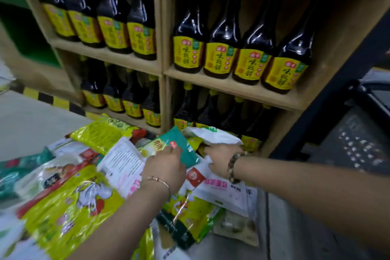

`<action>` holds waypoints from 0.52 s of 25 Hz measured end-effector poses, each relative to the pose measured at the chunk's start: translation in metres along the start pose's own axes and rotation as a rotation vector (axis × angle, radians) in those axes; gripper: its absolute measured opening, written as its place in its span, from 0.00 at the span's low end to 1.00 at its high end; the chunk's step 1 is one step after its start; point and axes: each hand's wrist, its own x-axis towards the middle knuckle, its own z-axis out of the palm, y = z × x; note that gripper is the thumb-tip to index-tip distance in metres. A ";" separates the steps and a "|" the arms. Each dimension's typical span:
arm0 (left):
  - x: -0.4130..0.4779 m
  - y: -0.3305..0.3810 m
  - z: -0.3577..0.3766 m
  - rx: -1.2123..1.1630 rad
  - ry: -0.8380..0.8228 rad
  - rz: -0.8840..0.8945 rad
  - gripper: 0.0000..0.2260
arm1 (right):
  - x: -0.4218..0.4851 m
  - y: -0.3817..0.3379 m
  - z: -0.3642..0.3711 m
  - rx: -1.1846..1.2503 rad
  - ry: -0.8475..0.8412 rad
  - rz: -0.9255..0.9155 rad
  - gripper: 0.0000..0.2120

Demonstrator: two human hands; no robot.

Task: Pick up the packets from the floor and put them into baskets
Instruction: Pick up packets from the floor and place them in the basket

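Note:
Several packets lie in a heap on the floor in front of a shelf. My left hand (163, 167) pinches a teal and yellow packet (179, 145) at its lower edge. My right hand (221, 159) reaches under a white packet (213, 136) beside it, fingers hidden among the packets. A large yellow packet with a chicken picture (69, 200) lies at the lower left. A white packet with a red label (219, 188) sits below my right hand. No basket shows clearly in view.
A wooden shelf (162, 70) full of dark sauce bottles with yellow labels (221, 59) stands right behind the heap. A dark metal frame (329, 89) and a perforated grey surface (354, 143) are at the right. Grey floor (31, 122) spreads to the left.

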 end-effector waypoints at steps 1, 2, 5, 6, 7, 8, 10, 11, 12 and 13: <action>-0.006 -0.008 0.013 0.023 -0.043 -0.021 0.20 | 0.003 -0.012 0.019 0.029 -0.040 0.008 0.18; -0.011 -0.015 0.025 0.037 -0.081 -0.041 0.20 | 0.005 -0.021 0.035 0.050 -0.073 0.021 0.19; -0.024 -0.031 0.049 0.055 -0.153 -0.074 0.19 | 0.013 -0.037 0.075 0.020 -0.072 -0.023 0.24; -0.028 -0.035 0.055 0.049 -0.168 -0.080 0.19 | 0.014 -0.042 0.087 -0.016 -0.057 -0.064 0.25; -0.031 -0.038 0.061 0.039 -0.183 -0.086 0.19 | 0.016 -0.047 0.097 -0.043 -0.039 -0.093 0.27; -0.033 -0.039 0.066 0.028 -0.194 -0.087 0.18 | 0.019 -0.051 0.107 -0.048 -0.019 -0.098 0.27; -0.034 -0.042 0.073 0.011 -0.194 -0.078 0.18 | 0.026 -0.058 0.119 -0.013 0.024 -0.070 0.27; -0.033 -0.043 0.076 -0.021 -0.186 -0.083 0.17 | 0.026 -0.058 0.124 -0.008 0.033 -0.072 0.26; -0.031 -0.045 0.079 -0.071 -0.177 -0.098 0.18 | 0.027 -0.056 0.128 -0.022 0.055 -0.100 0.25; -0.030 -0.046 0.080 -0.131 -0.168 -0.116 0.18 | 0.027 -0.053 0.131 -0.046 0.118 -0.138 0.24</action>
